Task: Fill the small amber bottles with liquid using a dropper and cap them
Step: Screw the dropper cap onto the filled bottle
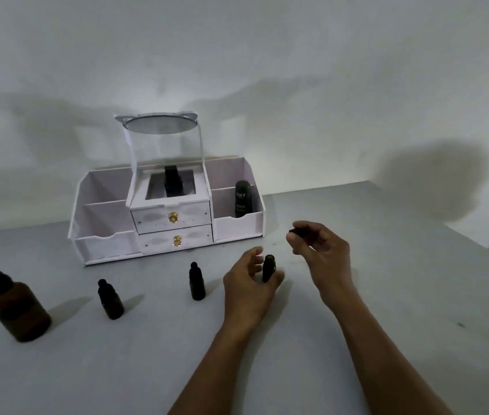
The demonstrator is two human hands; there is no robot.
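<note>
My left hand grips a small amber bottle that stands uncapped on the grey table. My right hand hovers just right of it and pinches a small black cap between thumb and fingers. Two more small amber bottles with black caps stand to the left, one near my left hand and another farther out. A large amber bottle topped by a black dropper stands at the far left.
A white cosmetic organiser with two drawers, side compartments and an oval mirror stands against the wall behind the bottles. A black roll-on container sits in its right compartment. The table edge runs diagonally at the right.
</note>
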